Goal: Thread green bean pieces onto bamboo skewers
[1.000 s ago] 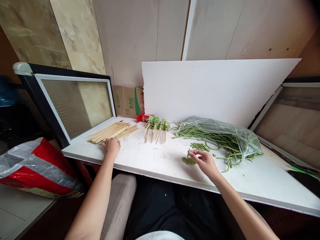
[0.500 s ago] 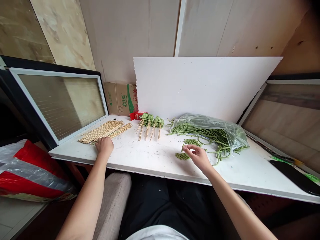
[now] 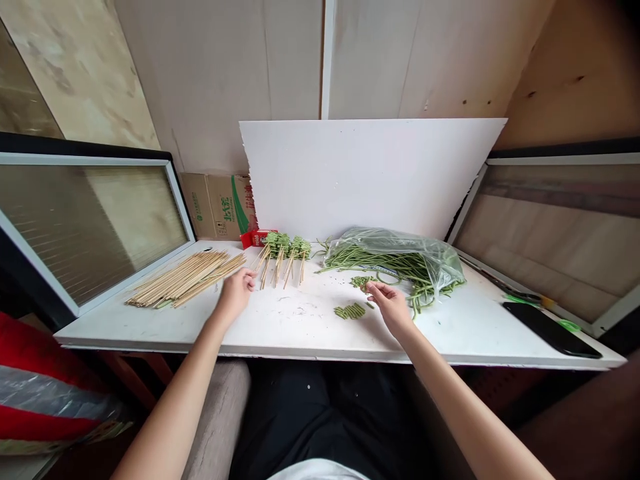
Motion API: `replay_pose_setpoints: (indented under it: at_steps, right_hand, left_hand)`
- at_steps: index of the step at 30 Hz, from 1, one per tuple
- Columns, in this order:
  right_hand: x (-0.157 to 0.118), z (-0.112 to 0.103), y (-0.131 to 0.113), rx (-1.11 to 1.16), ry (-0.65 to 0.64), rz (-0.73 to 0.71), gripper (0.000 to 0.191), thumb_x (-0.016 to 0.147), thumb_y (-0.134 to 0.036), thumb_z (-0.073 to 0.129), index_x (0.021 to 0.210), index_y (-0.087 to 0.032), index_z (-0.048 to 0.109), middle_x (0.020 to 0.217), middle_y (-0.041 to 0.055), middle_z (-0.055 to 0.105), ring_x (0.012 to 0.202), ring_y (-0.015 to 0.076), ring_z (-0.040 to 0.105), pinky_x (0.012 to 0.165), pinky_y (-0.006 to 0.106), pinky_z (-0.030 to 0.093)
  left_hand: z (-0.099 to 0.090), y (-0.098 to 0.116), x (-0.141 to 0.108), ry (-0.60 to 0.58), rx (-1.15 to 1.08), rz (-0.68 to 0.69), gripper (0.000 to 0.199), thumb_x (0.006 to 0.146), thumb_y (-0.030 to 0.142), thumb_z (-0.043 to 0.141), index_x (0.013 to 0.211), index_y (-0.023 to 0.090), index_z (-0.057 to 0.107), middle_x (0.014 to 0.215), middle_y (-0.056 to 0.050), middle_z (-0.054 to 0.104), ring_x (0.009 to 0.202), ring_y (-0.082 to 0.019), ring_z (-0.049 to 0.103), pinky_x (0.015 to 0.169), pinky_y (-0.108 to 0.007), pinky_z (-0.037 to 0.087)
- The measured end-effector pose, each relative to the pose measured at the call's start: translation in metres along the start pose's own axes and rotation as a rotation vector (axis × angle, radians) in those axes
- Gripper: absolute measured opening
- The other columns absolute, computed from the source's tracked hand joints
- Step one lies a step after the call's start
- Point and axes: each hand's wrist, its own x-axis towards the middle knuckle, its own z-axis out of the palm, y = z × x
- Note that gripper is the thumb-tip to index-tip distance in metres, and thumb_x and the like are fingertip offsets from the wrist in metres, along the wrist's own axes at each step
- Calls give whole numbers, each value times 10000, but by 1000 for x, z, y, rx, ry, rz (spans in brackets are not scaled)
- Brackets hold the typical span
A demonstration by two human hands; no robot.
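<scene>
My left hand (image 3: pixel 239 291) is closed above the white table (image 3: pixel 295 333), just right of the loose bamboo skewers (image 3: pixel 175 277); what it pinches, if anything, is too small to make out. My right hand (image 3: pixel 389 303) pinches at its fingertips beside the cut green bean pieces (image 3: pixel 361 282), its contents hidden. A second group of cut pieces (image 3: pixel 349 311) lies in rows nearer the front. Skewers threaded with green beans (image 3: pixel 287 247) rest at the back middle, sticks toward me. Long green beans (image 3: pixel 370 260) spill from a clear plastic bag (image 3: pixel 425 250) behind my right hand.
A black phone (image 3: pixel 550 328) lies at the right end, near scissors (image 3: pixel 520 292). A cardboard box (image 3: pixel 215 207) and red packet (image 3: pixel 255 238) stand at the back left. A white board (image 3: pixel 370 180) leans behind the table; framed panels flank both sides.
My left hand has moved right, off the skewer pile, toward the threaded skewers. My right hand stays by the cut pieces. The camera view has turned somewhat to the right.
</scene>
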Motion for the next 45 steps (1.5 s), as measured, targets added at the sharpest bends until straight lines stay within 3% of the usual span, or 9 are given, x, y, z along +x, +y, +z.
replay_pose_setpoints:
  at_steps: [4, 9, 13, 19, 24, 32, 45]
  right_hand:
    - [2, -5, 4, 63, -2, 23, 407, 772, -616, 807, 940, -245, 788, 983, 84, 752, 944, 251, 665, 748, 340, 513]
    - [1, -6, 1, 189, -29, 72, 429, 754, -610, 827, 989, -255, 778, 1013, 80, 717, 967, 241, 637, 715, 303, 490]
    - [0, -8, 4, 284, -25, 106, 418, 717, -598, 866, 958, -269, 772, 1010, 62, 705, 977, 224, 630, 715, 287, 484]
    - [-3, -7, 3, 315, -77, 123, 374, 745, -585, 856, 926, -270, 770, 1056, 63, 731, 1042, 240, 646, 776, 313, 496]
    - [-8, -6, -2, 341, -112, 173, 373, 745, -569, 863, 941, -266, 773, 1078, 82, 755, 1155, 281, 650, 885, 361, 501]
    - [-10, -5, -1, 300, -153, 146, 339, 780, -544, 836, 954, -258, 789, 1016, 62, 724, 1041, 230, 633, 810, 314, 481]
    - [-13, -2, -10, 240, -179, 151, 379, 747, -591, 841, 881, -246, 755, 1020, 54, 718, 1033, 232, 626, 774, 303, 461]
  left_hand:
    - [52, 22, -19, -175, 33, 88, 397, 796, -2, 440, 1127, 201, 526, 844, -28, 677, 724, -184, 629, 711, -295, 474]
    - [77, 27, -36, -249, 17, 209, 426, 781, -34, 372, 1094, 210, 529, 926, -59, 616, 865, -204, 621, 790, -321, 486]
    - [76, 32, -46, -238, -5, 211, 191, 971, 153, 374, 1010, 216, 550, 975, -76, 648, 904, -232, 630, 832, -359, 488]
    - [65, 39, -64, -269, -29, 221, 314, 1066, 375, 353, 911, 228, 584, 928, -56, 668, 873, -224, 636, 816, -337, 485]
    - [65, 42, -68, -314, -45, 216, 331, 1067, 403, 371, 953, 233, 631, 993, -62, 703, 930, -231, 657, 853, -338, 493]
    - [65, 42, -67, -333, -41, 220, 352, 1059, 403, 384, 998, 233, 685, 1038, -76, 729, 955, -240, 669, 874, -350, 506]
    - [65, 41, -67, -333, -52, 228, 366, 1059, 416, 393, 1019, 232, 706, 1046, -82, 740, 958, -244, 678, 870, -355, 525]
